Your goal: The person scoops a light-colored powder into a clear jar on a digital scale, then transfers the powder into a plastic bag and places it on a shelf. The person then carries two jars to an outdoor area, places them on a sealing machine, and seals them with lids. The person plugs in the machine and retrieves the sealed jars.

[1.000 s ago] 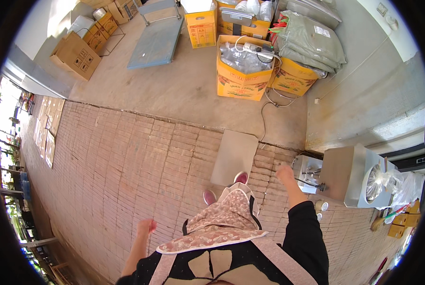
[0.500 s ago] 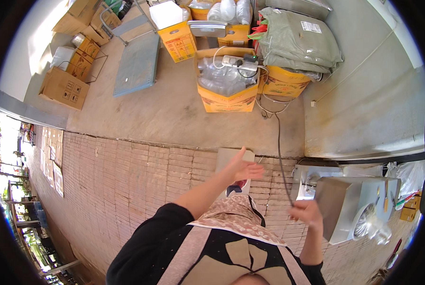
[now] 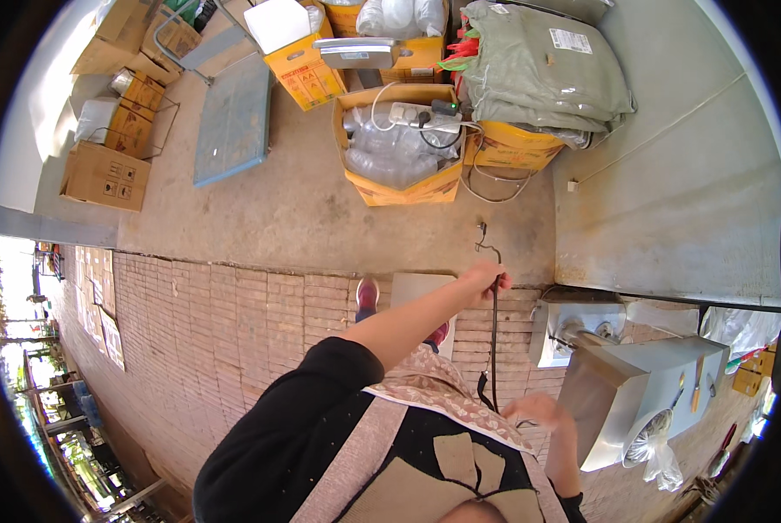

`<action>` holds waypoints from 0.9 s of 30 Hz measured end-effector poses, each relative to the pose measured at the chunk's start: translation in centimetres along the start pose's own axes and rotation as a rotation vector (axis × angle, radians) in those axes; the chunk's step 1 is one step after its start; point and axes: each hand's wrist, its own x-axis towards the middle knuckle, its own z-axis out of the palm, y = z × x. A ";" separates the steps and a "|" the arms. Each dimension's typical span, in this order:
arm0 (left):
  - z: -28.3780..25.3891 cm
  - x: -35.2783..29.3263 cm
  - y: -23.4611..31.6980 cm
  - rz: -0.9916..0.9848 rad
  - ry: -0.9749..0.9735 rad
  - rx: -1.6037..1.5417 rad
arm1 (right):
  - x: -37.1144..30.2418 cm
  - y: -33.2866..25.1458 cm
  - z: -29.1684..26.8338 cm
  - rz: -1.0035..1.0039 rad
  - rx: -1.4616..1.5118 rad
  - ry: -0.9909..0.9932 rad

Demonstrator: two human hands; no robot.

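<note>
My left hand [image 3: 488,281] reaches forward past the step and is closed around a black power cord [image 3: 495,336]. Beyond that hand the cord's loose end bends up to a small plug [image 3: 482,227] over the concrete floor. From the same hand, the cord runs down toward my apron [image 3: 425,383]. My right hand [image 3: 537,410] is near the apron's right side, its fingers curled and slightly blurred. A short dark bit of cord shows under those fingers, beside a grey metal machine [image 3: 617,392].
A yellow carton [image 3: 408,193] of clear plastic bottles carries a white power strip [image 3: 412,113]. Grey-green sacks [image 3: 547,70] lie stacked at the right wall. A blue platform trolley [image 3: 233,122] and brown cartons [image 3: 107,177] stand left. A pale step [image 3: 421,283] lies before my feet.
My left hand went from open and empty to closed on the cord, moving right and forward. My right hand came slightly lower and left. The cord's plug end has come away from the carton area.
</note>
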 end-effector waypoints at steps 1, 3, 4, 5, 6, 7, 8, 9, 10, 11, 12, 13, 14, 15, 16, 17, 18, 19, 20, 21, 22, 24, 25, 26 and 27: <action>0.3 -1.0 0.6 0.084 -0.016 0.132 | 1.1 0.1 -0.7 -0.020 0.130 0.026; 1.0 -3.5 1.8 0.226 -0.089 0.299 | 5.4 -0.3 -2.3 0.256 0.173 0.472; 1.7 -4.9 1.8 0.279 -0.145 0.333 | 7.4 -0.7 -3.0 0.031 0.419 0.408; 2.3 -6.3 1.6 0.338 -0.211 0.365 | 9.6 -1.7 -4.1 -0.068 0.647 0.459; 2.6 -7.6 1.4 0.389 -0.278 0.366 | 11.7 -2.8 -4.9 -0.128 0.775 0.364; 2.6 -8.6 1.2 0.445 -0.371 0.351 | 14.1 -4.2 -5.5 -0.183 0.892 0.265; 2.5 -9.5 0.8 0.546 -0.389 0.477 | 16.4 -5.5 -5.6 -0.161 0.943 0.427; 2.0 -10.2 0.7 0.650 -0.416 0.589 | 18.4 -7.0 -5.9 -0.247 0.972 0.440; 1.2 -10.7 0.7 0.794 -0.443 0.764 | 20.2 -8.6 -6.7 -0.249 1.060 0.590; 0.2 -11.2 0.9 0.933 -0.461 0.931 | 21.6 -9.9 -7.6 -0.293 1.137 0.665; -0.9 -11.5 1.4 1.069 -0.472 1.094 | 22.5 -11.1 -8.7 -0.322 1.216 0.716; -2.0 -11.8 2.0 1.032 -0.518 1.116 | 22.7 -12.2 -10.2 -0.265 1.316 0.755; -3.3 -12.1 3.0 0.994 -0.567 1.141 | 22.7 -13.1 -11.3 -0.215 1.416 0.811; -4.4 -12.4 4.0 0.945 -0.622 1.184 | 22.2 -13.6 -11.8 -0.241 1.297 0.746; -5.5 -12.4 5.3 0.802 -0.697 1.143 | 21.3 -14.1 -12.1 -0.283 1.170 0.718; -6.5 -12.2 6.8 0.646 -0.769 1.112 | 21.0 -14.6 -11.7 -0.275 1.071 0.759; -7.3 -12.0 8.0 0.506 -0.855 1.053 | 20.3 -15.0 -10.9 -0.300 0.916 0.782; -8.0 -11.4 9.2 0.350 -0.810 0.996 | 18.9 -16.0 -10.0 -0.278 0.789 0.872; -8.8 -10.6 10.6 0.321 -0.712 1.045 | 17.5 -17.4 -8.7 -0.310 0.644 0.882; -9.8 -9.4 12.3 0.279 -0.625 1.079 | 16.6 -18.7 -7.0 -0.279 0.580 0.956; -10.5 -8.3 13.7 0.233 -0.531 1.138 | 15.9 -20.1 -5.2 -0.352 0.489 0.908; -10.8 -6.9 15.9 0.169 -0.571 0.909 | 14.6 -22.6 -1.6 -0.300 0.335 0.924; -10.7 -6.6 16.9 0.131 -0.546 0.831 | 14.2 -23.6 0.1 -0.296 0.275 0.926; -10.4 -6.4 17.7 0.110 -0.558 0.647 | 13.8 -24.4 1.8 -0.303 0.220 0.923; -9.9 -6.5 18.4 0.083 -0.530 0.489 | 13.3 -25.0 3.3 -0.244 0.133 0.944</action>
